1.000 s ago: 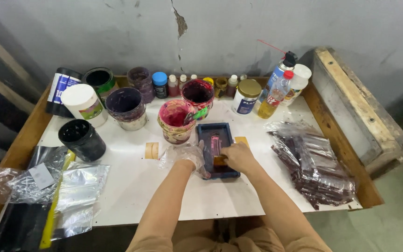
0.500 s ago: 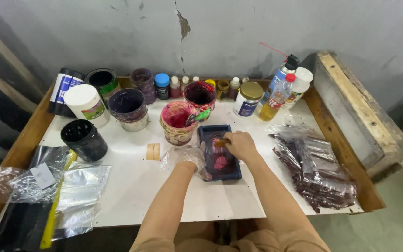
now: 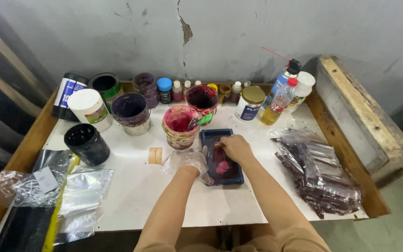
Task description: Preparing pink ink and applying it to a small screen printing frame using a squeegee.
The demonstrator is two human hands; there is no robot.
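The left hand [image 3: 190, 161], in a clear plastic glove, grips the near-left edge of the dark blue tray [image 3: 221, 157] at table centre. The right hand [image 3: 235, 147] rests over the tray with fingers curled; what it holds cannot be told. Bare white tabletop [image 3: 131, 186] lies at 8 o'clock. A pile of dark filled packets [image 3: 318, 175] sits at 3 o'clock. A pink-smeared tub [image 3: 179, 126] stands at 11 o'clock, with jars and bottles along the wall.

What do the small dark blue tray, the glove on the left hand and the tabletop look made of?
Dark blue rectangular tray: likely moulded plastic, smooth, slightly glossy rim, smeared pink inside. Thin clear glove on the left hand: crinkled see-through plastic film. Table: white smooth sheet, perhaps laminate, with a bare wooden border.
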